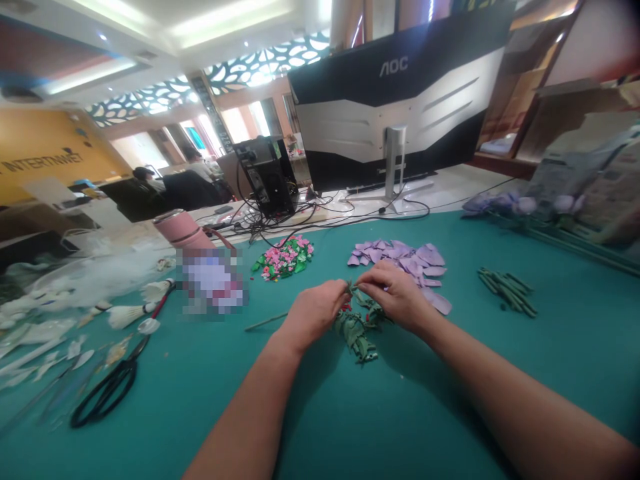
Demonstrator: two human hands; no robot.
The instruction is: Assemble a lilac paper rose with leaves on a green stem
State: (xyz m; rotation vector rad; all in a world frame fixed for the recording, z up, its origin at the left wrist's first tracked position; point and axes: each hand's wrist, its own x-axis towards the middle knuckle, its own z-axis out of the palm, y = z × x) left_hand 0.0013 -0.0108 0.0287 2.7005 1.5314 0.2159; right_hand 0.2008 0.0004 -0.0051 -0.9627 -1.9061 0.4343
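Wide teal tabletop (575, 333) around both hands (315, 313) (393, 293)

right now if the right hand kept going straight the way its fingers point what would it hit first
The artificial green leaf sprig, which the right hand already seems to touch; just past it comes the left hand, though depth is unclear.

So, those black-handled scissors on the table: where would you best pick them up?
Take the black finger loops of the scissors, coming from above on the near side. They lie flat on the teal tabletop, closest to the person, and their open rings leave room for fingers, while the blades point away toward the white shuttlecocks.
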